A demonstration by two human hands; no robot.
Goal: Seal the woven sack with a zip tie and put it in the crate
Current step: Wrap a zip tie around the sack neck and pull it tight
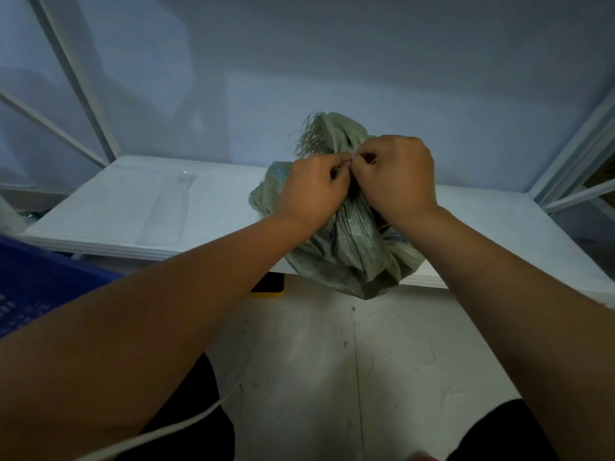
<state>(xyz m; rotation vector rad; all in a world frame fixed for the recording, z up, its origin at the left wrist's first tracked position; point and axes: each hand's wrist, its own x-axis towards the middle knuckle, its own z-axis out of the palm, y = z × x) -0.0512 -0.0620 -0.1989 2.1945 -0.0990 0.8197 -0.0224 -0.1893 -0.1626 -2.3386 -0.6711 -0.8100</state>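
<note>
White shelf [133, 207], blue crate [40, 287] left; both hands' fingers pinched shut on the green sack [349, 247] neck.

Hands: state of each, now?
Left hand: closed, pinching something thin at the sack neck; zip tie not clearly visible.
Right hand: closed, pinching there too.
</note>
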